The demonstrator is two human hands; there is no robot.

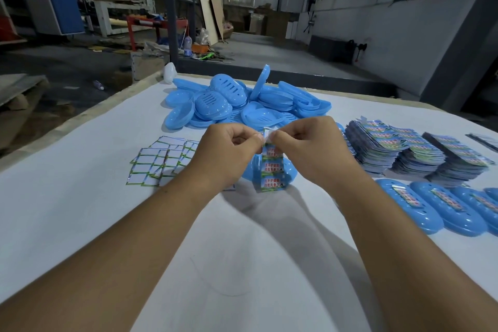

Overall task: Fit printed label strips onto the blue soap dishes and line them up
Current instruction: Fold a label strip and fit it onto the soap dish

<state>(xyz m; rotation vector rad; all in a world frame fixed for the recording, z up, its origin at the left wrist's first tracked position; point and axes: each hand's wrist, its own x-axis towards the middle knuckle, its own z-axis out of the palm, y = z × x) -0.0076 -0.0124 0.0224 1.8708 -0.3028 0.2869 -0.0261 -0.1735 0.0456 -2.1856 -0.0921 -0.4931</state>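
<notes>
Both hands are up over the table point(80, 224), the left hand point(229, 152) and right hand point(312, 151) each pinching the top end of one label strip point(271, 170) between curled fingertips. They look to be picking its layers apart. The strip hangs down over a blue soap dish point(288, 174) lying just beneath. Risk here, I'd say: a tug too sharp could tear or crease the thin strip, or it sticks on crooked. Finished dishes point(420, 210) sit lined up at right, below the label stacks point(420, 153).
</notes>
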